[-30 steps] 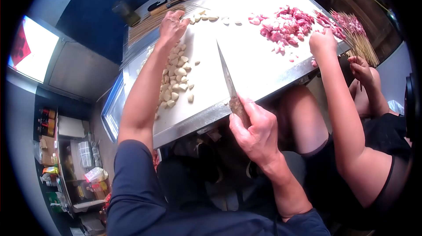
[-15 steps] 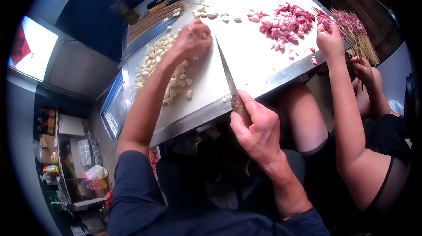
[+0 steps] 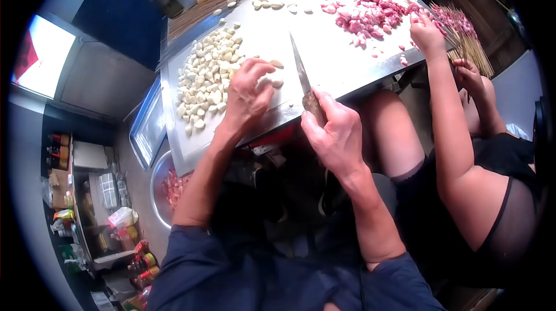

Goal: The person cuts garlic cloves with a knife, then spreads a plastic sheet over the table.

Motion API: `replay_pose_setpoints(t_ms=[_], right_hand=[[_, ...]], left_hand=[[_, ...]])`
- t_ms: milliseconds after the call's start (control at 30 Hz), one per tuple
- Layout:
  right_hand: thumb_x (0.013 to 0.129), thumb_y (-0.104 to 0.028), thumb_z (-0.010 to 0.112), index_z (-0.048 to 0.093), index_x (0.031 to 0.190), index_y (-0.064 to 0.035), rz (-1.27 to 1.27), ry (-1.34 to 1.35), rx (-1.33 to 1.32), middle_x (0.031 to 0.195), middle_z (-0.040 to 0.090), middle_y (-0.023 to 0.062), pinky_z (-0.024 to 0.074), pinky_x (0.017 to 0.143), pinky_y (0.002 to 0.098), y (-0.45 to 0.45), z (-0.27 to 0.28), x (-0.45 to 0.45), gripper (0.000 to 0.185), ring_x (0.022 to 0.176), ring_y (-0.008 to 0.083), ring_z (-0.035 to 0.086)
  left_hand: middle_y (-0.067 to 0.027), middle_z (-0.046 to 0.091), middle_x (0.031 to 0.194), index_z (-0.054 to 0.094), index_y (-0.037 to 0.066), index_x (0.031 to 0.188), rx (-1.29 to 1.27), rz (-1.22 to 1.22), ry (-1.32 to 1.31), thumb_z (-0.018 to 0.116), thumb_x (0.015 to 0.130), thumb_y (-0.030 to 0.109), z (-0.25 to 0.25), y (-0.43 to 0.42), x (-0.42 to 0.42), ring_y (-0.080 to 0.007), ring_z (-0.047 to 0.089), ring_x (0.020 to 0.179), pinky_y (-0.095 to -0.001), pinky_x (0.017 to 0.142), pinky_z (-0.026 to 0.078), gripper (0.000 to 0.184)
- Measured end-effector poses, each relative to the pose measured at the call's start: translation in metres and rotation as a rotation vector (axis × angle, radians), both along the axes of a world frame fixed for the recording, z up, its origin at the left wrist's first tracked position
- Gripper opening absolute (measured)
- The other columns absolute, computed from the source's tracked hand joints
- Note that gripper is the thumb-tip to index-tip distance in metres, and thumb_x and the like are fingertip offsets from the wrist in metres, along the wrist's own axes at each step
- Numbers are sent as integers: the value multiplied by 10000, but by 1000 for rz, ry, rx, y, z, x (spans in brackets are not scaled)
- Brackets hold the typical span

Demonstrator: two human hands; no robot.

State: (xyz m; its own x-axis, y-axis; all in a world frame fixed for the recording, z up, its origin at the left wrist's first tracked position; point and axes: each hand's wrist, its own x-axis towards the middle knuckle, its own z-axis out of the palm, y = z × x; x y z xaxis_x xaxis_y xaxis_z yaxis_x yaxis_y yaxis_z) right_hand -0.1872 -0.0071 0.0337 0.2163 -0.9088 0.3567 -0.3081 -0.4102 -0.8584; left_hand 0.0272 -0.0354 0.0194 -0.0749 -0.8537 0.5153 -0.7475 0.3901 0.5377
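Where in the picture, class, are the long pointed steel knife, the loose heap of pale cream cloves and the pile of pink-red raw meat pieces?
Knife (image 3: 302, 72): head view, on the blade.
Cloves (image 3: 212, 69): head view, mid-heap.
Meat pieces (image 3: 370, 19): head view, mid-pile.

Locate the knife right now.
Head view, near centre: the knife is in the right hand, blade over the white tabletop, garlic cloves to its left, cut meat to its right.

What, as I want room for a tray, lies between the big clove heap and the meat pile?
In the head view, the knife blade points over white tabletop, with loose cloves toward the far side and the left hand nearer.
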Motion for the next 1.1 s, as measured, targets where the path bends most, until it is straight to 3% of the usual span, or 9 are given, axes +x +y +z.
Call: replay_pose_setpoints(t_ms=[100,167,300,433,500,567,667,900,1100], right_hand=[[859,-122,623,672,1154,50,5,5,1,881,701,247,562,732,456,-1,0,0,345,791,411,700],[857,-124,621,674,1143,45,17,15,19,884,702,247,562,737,461,-1,-1,1,336,798,414,699],[855,-122,626,677,1115,33,-4,34,26,877,700,244,560,729,462,-2,-2,2,307,790,412,698],[855,-114,627,674,1075,28,0,30,30,846,692,236,555,715,468,-3,-1,-1,266,773,411,692],[856,-111,626,672,1066,28,-5,30,18,835,689,234,554,712,470,-3,-3,1,256,766,412,690],[857,-109,624,670,1056,28,-9,29,5,825,686,233,552,710,473,-3,-3,1,246,759,413,687],[855,-110,626,671,1056,31,-3,30,15,831,689,235,553,711,474,-3,-3,-1,249,763,413,689],[861,-124,619,678,1082,40,0,47,18,848,697,248,561,724,470,-2,-2,0,281,780,415,698],[864,-125,614,677,1087,42,2,77,33,846,701,248,564,732,474,-2,-2,1,286,782,415,701]], left_hand=[[-167,663,1022,692,8,1032,76,182,96,722,835,74,2,-4,-6,-309,669,912,-381,786,568,210],[-138,668,1006,704,1,1084,-41,205,-151,732,870,107,-8,-23,-2,-225,663,834,-335,686,537,240],[-114,682,946,751,47,995,-112,196,-299,748,863,150,-12,-58,6,-286,691,842,-400,748,550,167],[-108,673,893,737,54,892,78,163,-282,781,837,163,0,-61,12,-282,672,797,-384,734,537,130],[-108,660,859,721,46,866,-145,136,-411,806,814,155,1,-60,13,-267,653,758,-372,702,528,148],[-100,647,829,730,39,890,122,111,-202,805,835,134,-1,-59,10,-229,638,729,-344,671,517,133],[-91,659,832,738,20,928,102,29,43,779,886,129,-9,-53,4,-185,634,731,-311,658,508,123],[-70,679,848,743,-9,959,156,188,-67,771,896,160,3,-27,0,-140,633,735,-290,661,507,182],[-71,673,826,739,-10,906,75,100,1,738,851,78,-7,-31,-12,-142,637,733,-290,670,513,103]])
